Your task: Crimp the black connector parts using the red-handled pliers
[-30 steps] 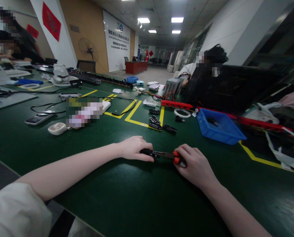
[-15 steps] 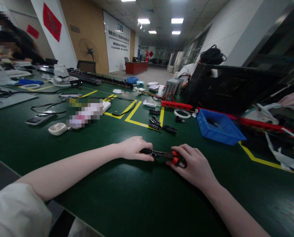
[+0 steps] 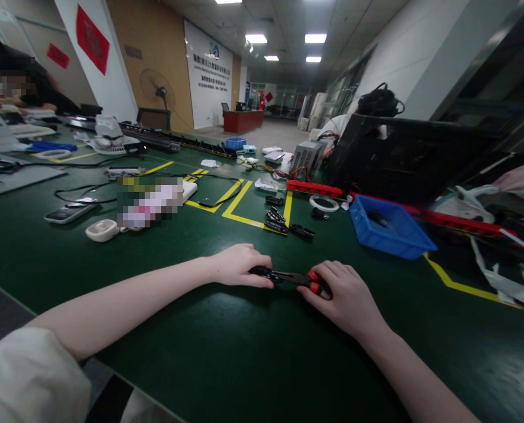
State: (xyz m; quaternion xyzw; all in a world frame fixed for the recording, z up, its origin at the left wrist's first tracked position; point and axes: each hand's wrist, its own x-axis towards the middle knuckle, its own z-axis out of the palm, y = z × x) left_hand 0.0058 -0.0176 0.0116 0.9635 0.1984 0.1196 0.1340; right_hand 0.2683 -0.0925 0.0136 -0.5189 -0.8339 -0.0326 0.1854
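My right hand [image 3: 343,296] is closed around the red-and-black handles of a pair of pliers [image 3: 294,277], whose long dark jaws point left. Between the thumb and fingers of my left hand [image 3: 242,265] is a small black part [image 3: 262,271], mostly covered by the fingers. The jaws meet this part at its right end; whether they grip it I cannot tell. Just beyond my hands, several black parts [image 3: 276,218] lie together by a yellow tape corner, with another black piece [image 3: 302,231] to their right.
On the right stands a blue bin [image 3: 389,229] with a dark item inside. A white tape ring [image 3: 324,204] lies left of it. To the left are a grey handheld device [image 3: 70,211], a white earbud case [image 3: 102,230] and a black cable [image 3: 86,187]. A person [image 3: 19,82] sits far left.
My right hand has shifted very slightly, its fingers closing a little lower over the plier handles. My left hand and the black part stay almost where they were.
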